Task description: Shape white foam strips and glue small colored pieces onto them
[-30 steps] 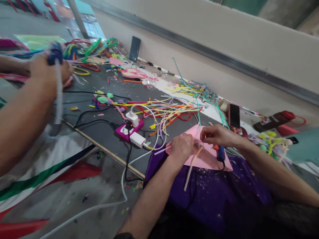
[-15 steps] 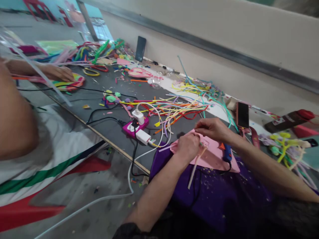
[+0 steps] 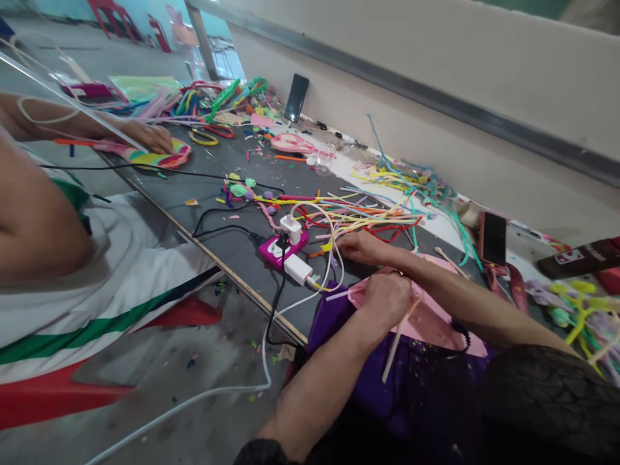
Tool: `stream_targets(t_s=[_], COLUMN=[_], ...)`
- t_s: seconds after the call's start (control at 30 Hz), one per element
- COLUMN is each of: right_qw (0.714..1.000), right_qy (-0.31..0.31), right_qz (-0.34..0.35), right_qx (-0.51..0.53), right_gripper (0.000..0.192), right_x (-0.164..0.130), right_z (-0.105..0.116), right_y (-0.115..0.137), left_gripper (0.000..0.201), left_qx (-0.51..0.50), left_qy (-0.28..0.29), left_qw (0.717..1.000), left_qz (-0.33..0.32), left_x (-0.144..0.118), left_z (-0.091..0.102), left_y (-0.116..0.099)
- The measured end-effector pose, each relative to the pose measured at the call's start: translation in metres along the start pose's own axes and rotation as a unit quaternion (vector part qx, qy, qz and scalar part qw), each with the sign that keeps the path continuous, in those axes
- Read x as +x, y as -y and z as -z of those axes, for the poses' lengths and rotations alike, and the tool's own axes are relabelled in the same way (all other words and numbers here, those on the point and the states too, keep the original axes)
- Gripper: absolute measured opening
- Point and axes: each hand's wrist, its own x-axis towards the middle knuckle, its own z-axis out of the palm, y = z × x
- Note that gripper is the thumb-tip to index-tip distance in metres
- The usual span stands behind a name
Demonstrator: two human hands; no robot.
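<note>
My left hand (image 3: 386, 296) is closed, knuckles up, over a pink sheet (image 3: 431, 316) lying on something purple (image 3: 329, 326). A pale pipe cleaner (image 3: 394, 352) sticks out from beneath that hand toward me, and the fingertips are hidden. My right hand (image 3: 364, 247) reaches across above the left one to the table beside the pink-and-white power strip (image 3: 274, 250). Its fingers are drawn together near an orange pipe cleaner (image 3: 317, 254) and a yellow tag (image 3: 327, 246). What they pinch, if anything, I cannot make out. My right forearm covers part of the pink sheet.
Loose pipe cleaners (image 3: 358, 212) lie in a bundle beyond the power strip. A white cable (image 3: 227, 389) runs over the table edge. A phone (image 3: 493, 239) and a dark bottle (image 3: 576, 258) stand at right. A co-worker's hand (image 3: 155, 137) rests on a striped piece at left.
My right hand has moved left from above the pink sheet to beside the power strip. My left hand stays on the sheet. The view has shifted slightly left.
</note>
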Motion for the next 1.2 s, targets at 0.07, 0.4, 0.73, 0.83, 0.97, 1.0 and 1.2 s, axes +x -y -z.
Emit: stream_targets(t_s=[0.07, 0.4, 0.73, 0.83, 0.97, 1.0, 1.2], right_qw=[0.997, 0.999, 0.987, 0.982, 0.977, 0.976, 0.981], right_qy=[0.011, 0.029, 0.039, 0.015, -0.018, -0.028, -0.097], right_qz=[0.001, -0.004, 0.004, -0.032, -0.075, -0.085, -0.111], right_qx=[0.074, 0.018, -0.154, -0.187, -0.199, -0.196, -0.125], right_gripper=[0.023, 0.020, 0.011, 0.016, 0.023, 0.024, 0.028], right_x=[0.002, 0.010, 0.014, 0.005, -0.009, -0.012, -0.028], right_z=[-0.005, -0.011, -0.010, -0.002, 0.009, 0.010, 0.020], right_y=[-0.003, 0.006, 0.012, 0.011, 0.008, 0.007, 0.003], left_gripper=[0.025, 0.025, 0.030, 0.028, 0.025, 0.025, 0.023], left_qx=[-0.003, 0.001, 0.008, 0.007, 0.012, 0.016, 0.040], left_qy=[0.001, 0.041, 0.040, 0.022, -0.005, -0.007, -0.019], left_qw=[1.000, 0.999, 0.998, 0.999, 0.998, 0.998, 0.997], left_qz=[0.000, 0.022, 0.040, 0.047, 0.062, 0.062, 0.066], left_x=[0.000, 0.001, 0.001, 0.000, 0.000, 0.000, 0.001], left_z=[0.000, 0.005, 0.005, 0.005, 0.005, 0.006, 0.009], left_y=[0.000, -0.001, 0.000, 0.002, 0.004, 0.005, 0.008])
